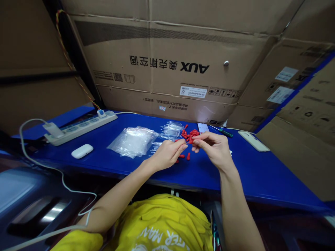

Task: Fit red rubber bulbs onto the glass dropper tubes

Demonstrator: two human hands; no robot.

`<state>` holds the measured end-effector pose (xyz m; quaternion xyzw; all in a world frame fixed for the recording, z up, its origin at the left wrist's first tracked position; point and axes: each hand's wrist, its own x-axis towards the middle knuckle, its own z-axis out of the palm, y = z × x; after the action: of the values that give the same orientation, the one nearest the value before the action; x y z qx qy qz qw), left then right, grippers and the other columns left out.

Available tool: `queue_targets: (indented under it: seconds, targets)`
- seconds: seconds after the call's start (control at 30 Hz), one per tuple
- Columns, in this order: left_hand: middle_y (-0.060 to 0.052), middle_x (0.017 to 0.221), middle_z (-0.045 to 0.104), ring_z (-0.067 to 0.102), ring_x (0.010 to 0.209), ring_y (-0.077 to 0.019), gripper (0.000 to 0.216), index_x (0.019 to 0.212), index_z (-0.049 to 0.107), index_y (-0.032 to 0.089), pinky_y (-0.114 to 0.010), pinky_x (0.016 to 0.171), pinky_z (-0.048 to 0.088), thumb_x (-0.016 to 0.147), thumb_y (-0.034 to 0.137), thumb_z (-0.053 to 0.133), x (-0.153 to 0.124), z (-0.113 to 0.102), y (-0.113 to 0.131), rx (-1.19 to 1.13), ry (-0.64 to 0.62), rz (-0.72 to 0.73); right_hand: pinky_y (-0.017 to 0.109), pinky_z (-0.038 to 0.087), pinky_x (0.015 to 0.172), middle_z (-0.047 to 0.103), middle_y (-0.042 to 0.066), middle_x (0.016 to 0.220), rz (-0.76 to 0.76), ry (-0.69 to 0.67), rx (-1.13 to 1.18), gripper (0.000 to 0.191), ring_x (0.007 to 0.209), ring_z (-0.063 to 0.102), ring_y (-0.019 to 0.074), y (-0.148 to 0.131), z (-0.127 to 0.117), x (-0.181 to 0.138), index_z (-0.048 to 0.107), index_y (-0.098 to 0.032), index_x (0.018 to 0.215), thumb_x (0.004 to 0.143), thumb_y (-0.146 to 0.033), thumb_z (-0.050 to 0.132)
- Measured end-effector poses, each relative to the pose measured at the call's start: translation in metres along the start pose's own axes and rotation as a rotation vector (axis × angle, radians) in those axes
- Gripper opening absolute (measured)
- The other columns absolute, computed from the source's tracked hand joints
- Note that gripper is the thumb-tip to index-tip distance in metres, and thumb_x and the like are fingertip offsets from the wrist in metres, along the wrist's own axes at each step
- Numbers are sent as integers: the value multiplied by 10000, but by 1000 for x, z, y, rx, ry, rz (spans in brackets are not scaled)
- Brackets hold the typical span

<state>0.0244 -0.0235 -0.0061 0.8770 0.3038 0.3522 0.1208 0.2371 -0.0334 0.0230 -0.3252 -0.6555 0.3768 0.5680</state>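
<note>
My left hand (169, 153) and my right hand (213, 148) meet over the blue table (261, 174), fingertips pinched together on a small red piece (188, 141) between them. A heap of small red caps (191, 133) lies just behind my hands, and a few loose red caps (187, 156) sit on the table under them. Clear thin tubes (171, 129) lie in a bundle to the left of the heap. What else, if anything, my left fingers hold is hidden.
A pile of clear plastic bags (133, 141) lies left of my hands. Further left are a white earbud case (82, 151) and a white power strip (81, 127). A green screwdriver (226, 132) and a phone (253, 140) lie at right. Cardboard boxes (167, 66) wall the table in.
</note>
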Motion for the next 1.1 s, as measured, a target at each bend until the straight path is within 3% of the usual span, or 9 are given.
queue_targets:
  seconds: [0.37,0.6,1.1]
  targets:
    - [27,625,521,498,527,-137,454,882,535,203,-262,577,318,1172,433,271,-1,0,-2,-15,8,-9,292,635,519,775,32,680,29,-39,28,211,545,734,171,1,3,2,831,-193,881,902,-400,864]
    - [31,619,524,521,536,-136,404,873,522,207,-254,588,329,1165,386,308,0,-2,0,-56,13,-21,298,663,603,808,38,750,50,-56,30,215,618,771,180,-2,-9,0,836,-209,1008,893,-384,882]
    - [18,634,559,562,559,-153,423,927,576,195,-265,591,339,1169,390,290,0,-2,-4,70,-13,5,318,672,596,781,40,728,38,-26,-34,211,606,764,189,-6,-3,-1,804,-188,884,870,-378,894]
